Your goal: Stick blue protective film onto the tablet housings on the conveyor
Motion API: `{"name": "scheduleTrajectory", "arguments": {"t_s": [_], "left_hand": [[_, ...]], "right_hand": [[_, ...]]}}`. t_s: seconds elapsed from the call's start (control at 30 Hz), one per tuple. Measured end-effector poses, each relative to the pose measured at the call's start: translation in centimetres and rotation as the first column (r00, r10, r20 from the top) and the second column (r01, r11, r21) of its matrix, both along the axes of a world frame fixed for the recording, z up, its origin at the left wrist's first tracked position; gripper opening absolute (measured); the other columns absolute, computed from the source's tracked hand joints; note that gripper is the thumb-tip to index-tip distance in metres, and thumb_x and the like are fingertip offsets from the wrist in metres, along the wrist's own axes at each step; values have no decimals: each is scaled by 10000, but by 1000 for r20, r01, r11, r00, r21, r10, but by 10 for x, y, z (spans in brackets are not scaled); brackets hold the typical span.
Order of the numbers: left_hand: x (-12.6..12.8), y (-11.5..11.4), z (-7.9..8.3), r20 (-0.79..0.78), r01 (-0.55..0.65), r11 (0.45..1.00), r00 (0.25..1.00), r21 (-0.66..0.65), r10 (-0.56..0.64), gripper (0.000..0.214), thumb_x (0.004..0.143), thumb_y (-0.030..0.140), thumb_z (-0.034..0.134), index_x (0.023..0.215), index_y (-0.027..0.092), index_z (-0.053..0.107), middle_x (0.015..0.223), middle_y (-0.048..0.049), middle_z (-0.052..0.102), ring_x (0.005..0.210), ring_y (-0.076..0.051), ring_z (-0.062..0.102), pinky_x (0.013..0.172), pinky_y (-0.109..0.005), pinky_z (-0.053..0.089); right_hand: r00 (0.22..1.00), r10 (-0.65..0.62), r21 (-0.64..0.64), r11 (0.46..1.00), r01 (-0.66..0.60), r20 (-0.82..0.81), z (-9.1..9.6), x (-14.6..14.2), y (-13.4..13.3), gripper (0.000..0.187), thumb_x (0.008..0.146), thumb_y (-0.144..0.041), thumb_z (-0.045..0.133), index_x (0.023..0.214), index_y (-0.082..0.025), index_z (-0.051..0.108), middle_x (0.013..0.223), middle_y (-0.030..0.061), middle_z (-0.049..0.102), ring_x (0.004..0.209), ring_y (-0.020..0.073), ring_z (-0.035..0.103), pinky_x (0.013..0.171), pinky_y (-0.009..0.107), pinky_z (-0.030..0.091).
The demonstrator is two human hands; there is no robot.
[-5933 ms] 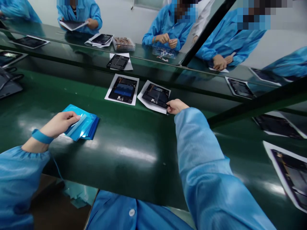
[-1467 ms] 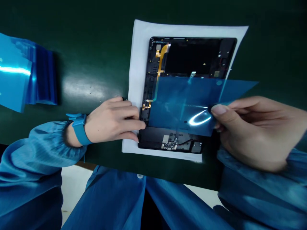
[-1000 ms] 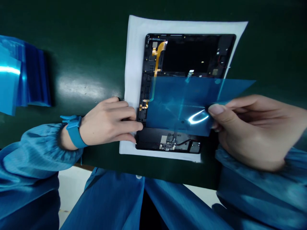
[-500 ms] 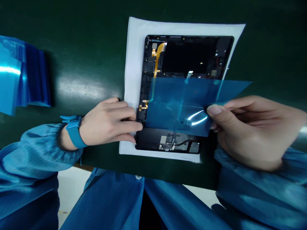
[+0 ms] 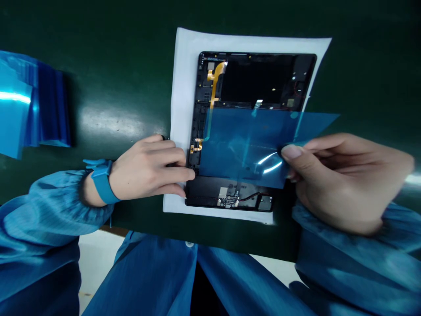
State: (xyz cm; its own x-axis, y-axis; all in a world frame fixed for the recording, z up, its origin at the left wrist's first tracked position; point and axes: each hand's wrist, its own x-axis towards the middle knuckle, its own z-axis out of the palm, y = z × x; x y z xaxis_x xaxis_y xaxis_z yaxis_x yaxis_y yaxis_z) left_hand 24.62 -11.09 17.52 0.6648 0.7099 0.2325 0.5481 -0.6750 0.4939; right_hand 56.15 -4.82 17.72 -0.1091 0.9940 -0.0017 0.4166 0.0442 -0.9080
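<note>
An opened tablet with its inner parts exposed lies on a white sheet. Inside it show an orange flat cable and a small circuit board near the bottom edge. Across the tablet's middle is a see-through blue film, its right part lifted and bent. My right hand pinches the film's right edge between thumb and fingers. At the tablet's lower left edge, my left hand grips with thumb and index finger, the other fingers curled. Whether the film's left part touches the tablet I cannot tell.
A stack of blue film sheets lies at the far left of the dark green table. My blue wristband is on the left wrist. The table's near edge runs just in front of my lap.
My right hand and the film's lifted corner have shifted slightly left. The tablet's top edge appears a little lower in view. My left hand keeps its place.
</note>
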Motion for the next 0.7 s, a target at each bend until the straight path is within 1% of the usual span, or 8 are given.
{"name": "scheduleTrajectory", "arguments": {"t_s": [0.4, 0.7], "left_hand": [[0, 0, -1, 11, 5, 1000, 1000, 2, -5, 350, 1006, 541, 580, 1042, 207, 681, 874, -14, 669, 752, -157, 579, 655, -309, 323], [0, 0, 1, -11, 4, 1000, 1000, -10, -4, 347, 1018, 546, 562, 1038, 222, 686, 867, -17, 681, 743, -153, 589, 655, -306, 325]], "right_hand": [[1000, -12, 1, 1000, 12, 14, -1, -2, -1, 129, 743, -219, 899, 805, -218, 786, 607, -46, 695, 446, 89, 576, 405, 225, 456], [1000, -21, -35, 999, 21, 22, 0, -3, 0, 142, 727, -228, 905, 785, -200, 779, 605, -23, 700, 434, 101, 580, 402, 230, 464]]}}
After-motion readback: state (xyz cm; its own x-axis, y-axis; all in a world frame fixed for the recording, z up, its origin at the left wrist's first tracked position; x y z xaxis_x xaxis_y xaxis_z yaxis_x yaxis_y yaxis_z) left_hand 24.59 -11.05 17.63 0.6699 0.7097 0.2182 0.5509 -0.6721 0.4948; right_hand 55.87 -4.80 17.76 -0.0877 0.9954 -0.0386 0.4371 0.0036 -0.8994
